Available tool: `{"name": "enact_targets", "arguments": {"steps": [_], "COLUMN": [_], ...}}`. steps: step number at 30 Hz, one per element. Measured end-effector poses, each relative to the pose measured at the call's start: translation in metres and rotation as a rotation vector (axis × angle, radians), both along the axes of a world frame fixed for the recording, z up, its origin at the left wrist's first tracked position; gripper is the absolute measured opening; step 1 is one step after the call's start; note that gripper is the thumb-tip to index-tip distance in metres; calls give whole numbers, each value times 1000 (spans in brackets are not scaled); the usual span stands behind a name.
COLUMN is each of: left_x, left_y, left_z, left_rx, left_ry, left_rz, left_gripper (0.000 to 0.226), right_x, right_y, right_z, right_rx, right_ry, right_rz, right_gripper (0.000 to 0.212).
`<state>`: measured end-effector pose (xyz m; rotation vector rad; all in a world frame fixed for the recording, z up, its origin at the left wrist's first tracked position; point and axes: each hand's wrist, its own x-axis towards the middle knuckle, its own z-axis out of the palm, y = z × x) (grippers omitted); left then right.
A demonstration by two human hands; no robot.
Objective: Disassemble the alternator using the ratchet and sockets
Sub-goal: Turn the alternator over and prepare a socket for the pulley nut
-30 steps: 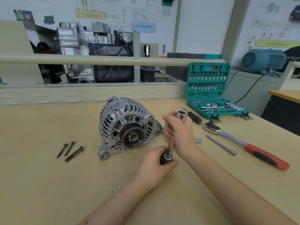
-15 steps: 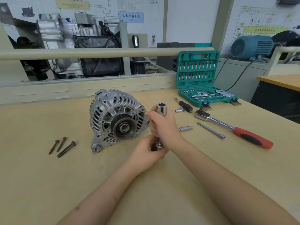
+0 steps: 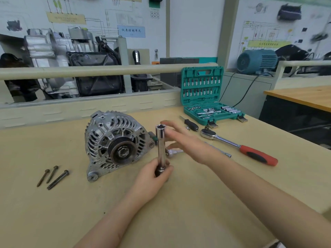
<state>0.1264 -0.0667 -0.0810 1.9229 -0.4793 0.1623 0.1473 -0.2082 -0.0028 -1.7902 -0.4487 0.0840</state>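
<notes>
The silver alternator (image 3: 114,144) stands on the bench with its pulley facing me. My left hand (image 3: 154,178) grips the base of a long chrome socket (image 3: 160,147), which it holds upright just right of the alternator. My right hand (image 3: 186,142) hovers beside the socket's top with straight fingers and holds nothing. The ratchet (image 3: 238,146), with its red and black handle, lies on the bench to the right. A small socket piece (image 3: 172,152) lies under my right hand.
Three long bolts (image 3: 52,177) lie at the left. An open green socket case (image 3: 209,97) stands at the back right, with a black-handled driver (image 3: 190,123) in front of it. A thin extension bar (image 3: 222,153) lies near the ratchet. A padded rail and engine parts stand behind the bench.
My right hand has let go of the long socket and moved off to the right with its fingers spread. My left hand still holds the socket's base upright.
</notes>
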Motion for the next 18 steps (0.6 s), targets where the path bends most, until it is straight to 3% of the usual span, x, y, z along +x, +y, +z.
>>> {"name": "enact_targets", "arguments": {"steps": [3, 6, 9, 13, 18], "left_x": [-1, -1, -2, -1, -2], "left_y": [0, 0, 0, 0, -1], "left_z": [0, 1, 0, -1, -1], "left_rx": [7, 24, 30, 25, -70], "left_ry": [6, -10, -9, -2, 77], "left_rz": [17, 37, 29, 36, -4], "left_gripper": [7, 8, 7, 6, 20], "right_x": [27, 53, 62, 74, 79], "right_y": [-56, -110, -138, -134, -128], "right_z": [-2, -23, -45, -47, -45], "right_rx": [-164, -764, -1143, -1221, -1374], "right_ry": [-59, -30, 43, 5, 16], "right_rz": [-472, -793, -728, -708, -653], "right_gripper": [39, 47, 40, 21, 24]}}
